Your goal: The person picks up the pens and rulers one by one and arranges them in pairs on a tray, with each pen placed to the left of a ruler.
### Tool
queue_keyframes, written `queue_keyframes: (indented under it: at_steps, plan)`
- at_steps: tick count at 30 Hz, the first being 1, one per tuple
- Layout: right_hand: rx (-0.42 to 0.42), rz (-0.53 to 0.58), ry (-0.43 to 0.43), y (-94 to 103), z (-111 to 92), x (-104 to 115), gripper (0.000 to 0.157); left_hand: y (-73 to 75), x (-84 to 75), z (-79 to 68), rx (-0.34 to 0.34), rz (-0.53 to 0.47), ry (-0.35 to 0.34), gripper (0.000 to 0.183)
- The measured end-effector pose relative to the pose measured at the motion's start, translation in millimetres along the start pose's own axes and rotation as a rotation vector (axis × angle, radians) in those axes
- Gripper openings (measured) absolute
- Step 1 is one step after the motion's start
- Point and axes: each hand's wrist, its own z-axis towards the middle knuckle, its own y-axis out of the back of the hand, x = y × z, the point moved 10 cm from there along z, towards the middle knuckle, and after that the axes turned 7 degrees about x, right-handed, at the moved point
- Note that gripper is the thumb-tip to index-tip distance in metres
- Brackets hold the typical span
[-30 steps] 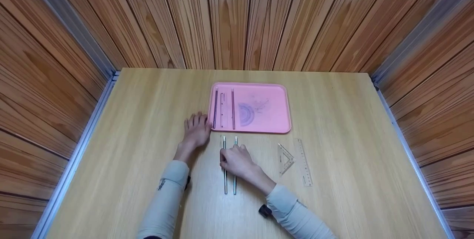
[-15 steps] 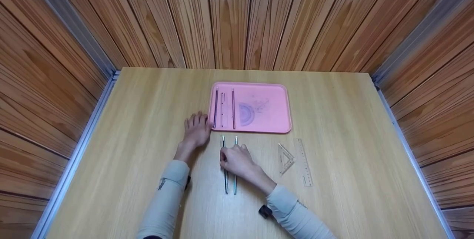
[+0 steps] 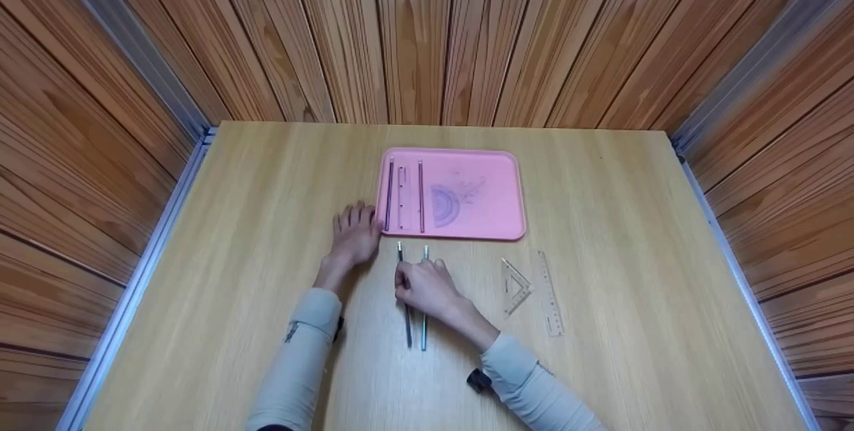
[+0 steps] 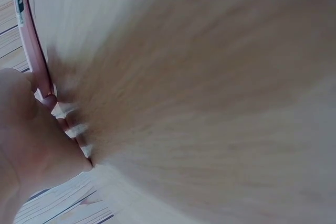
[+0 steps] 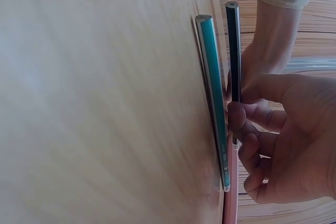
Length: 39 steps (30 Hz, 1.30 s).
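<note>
In the head view my right hand (image 3: 427, 287) pinches a dark pencil (image 3: 408, 331) between thumb and fingers. The right wrist view shows this dark pencil (image 5: 233, 51) apart from the tabletop, with a teal pencil (image 5: 212, 87) lying on the table beside it. My left hand (image 3: 355, 236) rests on the table, fingers spread, its thumb side touching the near left corner of a pink tray (image 3: 494, 217). Inside the tray lie two slim pencils, a clear ruler (image 3: 403, 199) and a protractor (image 3: 445, 205). Only part of the left hand (image 4: 31, 145) shows in the left wrist view.
To the right of my right hand lie a clear set square (image 3: 507, 287) and a clear ruler (image 3: 550, 297). Wood-patterned walls (image 3: 413, 37) border the table (image 3: 614, 231) at the back and sides.
The dark pencil in my right hand has shifted slightly: its far end moved forward and left, and it has turned or tilted a little. The left hand has stayed put.
</note>
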Motion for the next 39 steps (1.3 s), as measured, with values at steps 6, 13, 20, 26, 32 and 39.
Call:
queue_keyframes:
  at_steps: [6,13,20,26,32,39]
  plan:
    - [-0.046,0.000,-0.002,7.8,-2.7,-1.5,0.004,1.9,-1.1,-1.5,-0.007,0.007,-0.004,0.052]
    - [-0.074,0.029,-0.026,15.3,-2.8,-8.7,0.007,1.5,-0.7,-1.3,0.000,0.018,-0.002,0.053]
    - [-0.109,0.068,-0.052,22.8,-2.9,-18.4,0.010,0.5,0.4,-1.0,0.011,0.005,0.006,0.055]
    - [-0.122,0.104,-0.066,27.2,-2.6,-25.6,0.015,-1.3,1.3,-0.6,0.025,0.012,0.016,0.055]
    - [-0.118,0.132,-0.095,30.4,-1.9,-34.1,0.023,-2.3,2.1,-0.6,0.035,0.012,0.023,0.055]
    - [-0.100,0.192,-0.123,32.4,-2.0,-43.6,0.042,-1.3,0.9,-0.8,0.028,0.013,0.023,0.055]
